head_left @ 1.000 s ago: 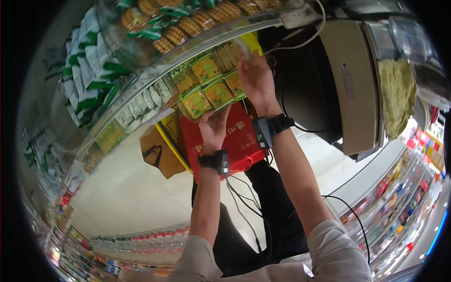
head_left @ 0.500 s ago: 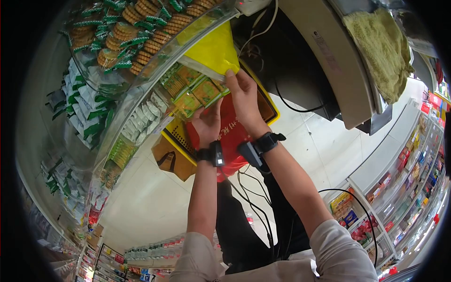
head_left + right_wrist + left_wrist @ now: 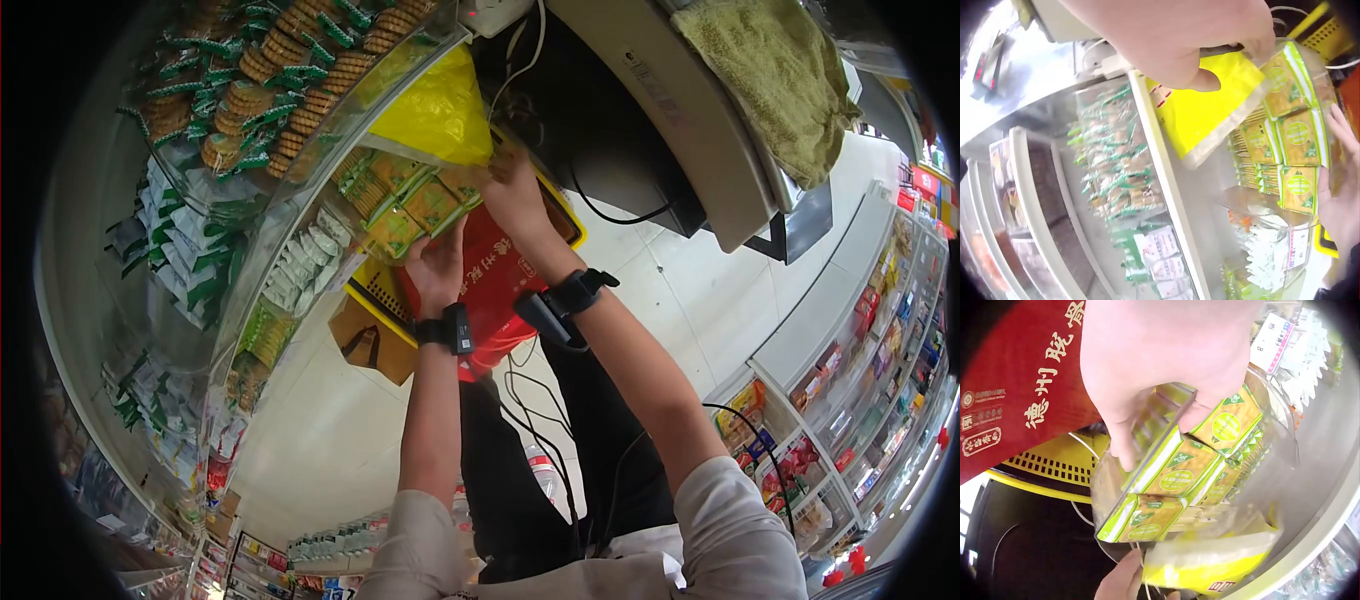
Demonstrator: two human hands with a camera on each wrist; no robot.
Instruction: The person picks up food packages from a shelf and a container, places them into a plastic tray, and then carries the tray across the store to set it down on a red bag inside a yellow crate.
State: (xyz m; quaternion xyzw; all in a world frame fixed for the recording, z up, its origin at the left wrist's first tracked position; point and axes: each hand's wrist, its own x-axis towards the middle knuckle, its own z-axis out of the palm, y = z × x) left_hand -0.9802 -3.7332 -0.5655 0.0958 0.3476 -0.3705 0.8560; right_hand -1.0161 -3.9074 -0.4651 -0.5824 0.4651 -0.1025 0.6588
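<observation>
In the head view my left hand is at the front of a clear plastic bin filled with green-edged cracker packets. The left wrist view shows its thumb and fingers on either side of the bin's clear wall, gripping it. My right hand pinches the edge of a yellow plastic bag with a clear strip along one side. The bag overlaps the back of the cracker bin, under the upper shelf's edge.
A red box with gold lettering sits in a yellow basket below the bin. Packaged round biscuits fill the shelf above. White packets stand beside the crackers. A white cable hangs near the right hand.
The yellow bag, mostly out of sight a second ago, now spreads out beside the crackers in my right hand. My left hand stays at the bin. The head view has shifted.
</observation>
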